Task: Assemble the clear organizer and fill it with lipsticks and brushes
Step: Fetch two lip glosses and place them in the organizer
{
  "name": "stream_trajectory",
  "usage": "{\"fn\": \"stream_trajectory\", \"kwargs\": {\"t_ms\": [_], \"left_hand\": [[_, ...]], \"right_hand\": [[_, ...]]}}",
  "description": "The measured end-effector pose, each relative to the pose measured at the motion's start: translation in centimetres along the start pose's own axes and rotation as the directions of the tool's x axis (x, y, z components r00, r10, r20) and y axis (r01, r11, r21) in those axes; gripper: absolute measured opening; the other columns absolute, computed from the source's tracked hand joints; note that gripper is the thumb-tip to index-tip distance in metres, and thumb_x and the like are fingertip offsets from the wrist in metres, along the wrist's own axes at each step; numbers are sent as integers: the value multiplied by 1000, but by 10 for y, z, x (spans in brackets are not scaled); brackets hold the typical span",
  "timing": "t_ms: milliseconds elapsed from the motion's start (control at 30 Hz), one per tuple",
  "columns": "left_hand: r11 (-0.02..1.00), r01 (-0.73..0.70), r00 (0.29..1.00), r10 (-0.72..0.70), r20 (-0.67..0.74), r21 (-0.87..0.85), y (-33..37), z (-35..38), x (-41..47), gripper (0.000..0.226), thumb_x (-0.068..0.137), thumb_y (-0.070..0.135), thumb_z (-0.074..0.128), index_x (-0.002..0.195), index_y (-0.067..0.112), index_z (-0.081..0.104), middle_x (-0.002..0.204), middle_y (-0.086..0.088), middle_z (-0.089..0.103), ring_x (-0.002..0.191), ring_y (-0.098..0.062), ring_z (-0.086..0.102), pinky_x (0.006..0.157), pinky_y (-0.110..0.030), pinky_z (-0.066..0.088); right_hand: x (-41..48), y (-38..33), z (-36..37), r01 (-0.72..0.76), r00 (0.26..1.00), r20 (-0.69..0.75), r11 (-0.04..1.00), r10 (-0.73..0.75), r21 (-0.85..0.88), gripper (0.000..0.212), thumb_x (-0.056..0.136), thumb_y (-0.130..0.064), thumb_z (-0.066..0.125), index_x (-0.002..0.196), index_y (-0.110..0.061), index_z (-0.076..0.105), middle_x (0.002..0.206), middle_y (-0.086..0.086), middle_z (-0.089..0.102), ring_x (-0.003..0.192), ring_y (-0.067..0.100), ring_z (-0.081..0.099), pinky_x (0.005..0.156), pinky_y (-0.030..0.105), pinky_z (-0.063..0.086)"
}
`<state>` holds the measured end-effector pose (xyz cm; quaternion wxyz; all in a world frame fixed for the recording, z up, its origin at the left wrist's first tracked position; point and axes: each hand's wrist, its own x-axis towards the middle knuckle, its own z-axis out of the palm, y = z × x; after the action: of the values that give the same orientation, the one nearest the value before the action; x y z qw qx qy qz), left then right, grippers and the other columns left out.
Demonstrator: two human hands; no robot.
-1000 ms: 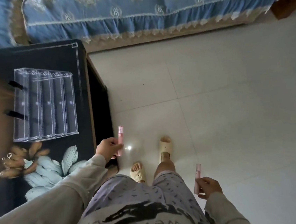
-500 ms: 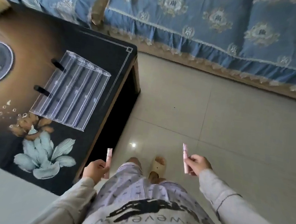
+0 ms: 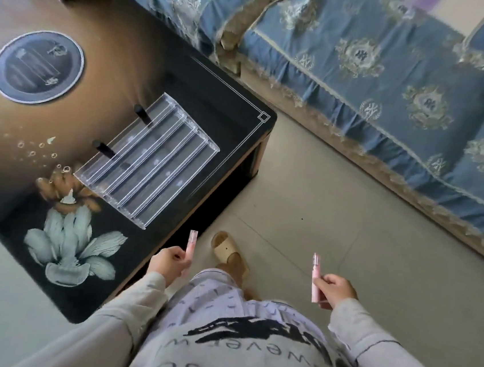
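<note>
The clear stepped organizer [image 3: 150, 163] lies on the dark coffee table [image 3: 235, 117], its rows holding nothing that I can see; two black pegs stick out at its left side. My left hand [image 3: 168, 263] grips a pink lipstick [image 3: 191, 245] upright, just past the table's near edge, below the organizer. My right hand [image 3: 337, 292] holds a second pink lipstick [image 3: 316, 276] over the floor, well right of the table.
A round dark mat [image 3: 38, 67] lies on the table's far left. A blue patterned sofa [image 3: 395, 80] runs along the back and right. Beige floor tiles [image 3: 335, 223] spread between table and sofa. One foot in a beige slipper [image 3: 229, 252] stands below the table corner.
The view has swung, so table and organizer sit more central and closer. Both hands still hold their lipsticks; the left one has come nearer the table edge.
</note>
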<state>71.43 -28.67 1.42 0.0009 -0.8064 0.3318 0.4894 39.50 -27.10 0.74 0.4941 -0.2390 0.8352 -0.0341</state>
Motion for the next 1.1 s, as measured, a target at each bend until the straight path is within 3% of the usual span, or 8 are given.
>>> {"fn": "stream_trajectory", "kwargs": {"t_ms": [67, 167, 267, 467, 567, 667, 833, 1100], "left_hand": [[999, -27, 1000, 27, -7, -28, 25, -10, 10, 29, 80, 15, 58, 54, 24, 51, 41, 9, 54, 51, -17, 50, 66, -26, 50], [994, -84, 996, 83, -14, -65, 56, -29, 28, 24, 80, 16, 60, 59, 23, 53, 64, -4, 61, 65, -24, 55, 81, -33, 52], [991, -119, 992, 117, -37, -59, 73, -49, 45, 12, 81, 18, 60, 70, 21, 57, 76, -5, 63, 72, -23, 56, 84, -32, 50], [989, -17, 998, 8, -67, -145, 70, -70, 59, 2, 81, 19, 61, 80, 18, 62, 82, -6, 66, 77, -22, 58, 80, -30, 49], [968, 68, 993, -89, -80, -241, 60, -68, 57, 8, 82, 18, 61, 74, 17, 58, 79, -7, 65, 74, -22, 57, 74, -30, 47], [930, 173, 970, -218, -108, -325, 55, -63, 52, 18, 82, 20, 58, 65, 20, 56, 70, -6, 62, 68, -22, 53, 67, -23, 40], [793, 303, 913, -400, -77, -528, 49, -46, 45, 25, 82, 12, 60, 60, 21, 52, 69, -6, 60, 64, -22, 51, 58, -26, 38], [546, 302, 849, -527, -41, -782, 65, -18, 45, 12, 82, 6, 61, 72, 11, 59, 89, -15, 66, 77, -22, 55, 72, -30, 41]], "right_hand": [[7, -15, -6, -17, 1000, -21, 999, 16, -34, 20, 81, -9, 61, 62, -9, 55, 74, 13, 60, 67, 28, 54, 63, 34, 49], [21, -43, -13, -6, 999, -40, 998, 3, -63, 23, 81, -9, 63, 60, -8, 55, 74, 13, 59, 66, 28, 53, 63, 34, 49], [34, -73, -15, 13, 999, -49, 997, -16, -70, 30, 80, -8, 66, 53, -11, 52, 75, 13, 58, 67, 27, 50, 58, 33, 47], [57, -150, -4, 84, 995, 60, 982, -75, -166, 33, 81, -6, 63, 51, -12, 50, 73, 12, 56, 69, 27, 50, 66, 37, 48], [70, -194, 8, 154, 981, 158, 953, -115, -261, 31, 83, -6, 61, 54, -12, 51, 66, 7, 55, 60, 25, 51, 54, 29, 50], [80, -244, 24, 274, 944, 281, 889, -175, -366, 27, 84, -7, 59, 59, -14, 53, 62, 4, 54, 58, 22, 51, 35, 17, 46], [92, -314, 50, 474, 848, 484, 718, -216, -510, 29, 84, -12, 57, 56, -17, 54, 54, 2, 53, 51, 15, 49, 43, 19, 43], [98, -372, 68, 628, 755, 630, 481, -184, -612, 28, 84, -9, 55, 57, -16, 52, 54, 1, 50, 50, 13, 46, 38, 15, 43]]}}
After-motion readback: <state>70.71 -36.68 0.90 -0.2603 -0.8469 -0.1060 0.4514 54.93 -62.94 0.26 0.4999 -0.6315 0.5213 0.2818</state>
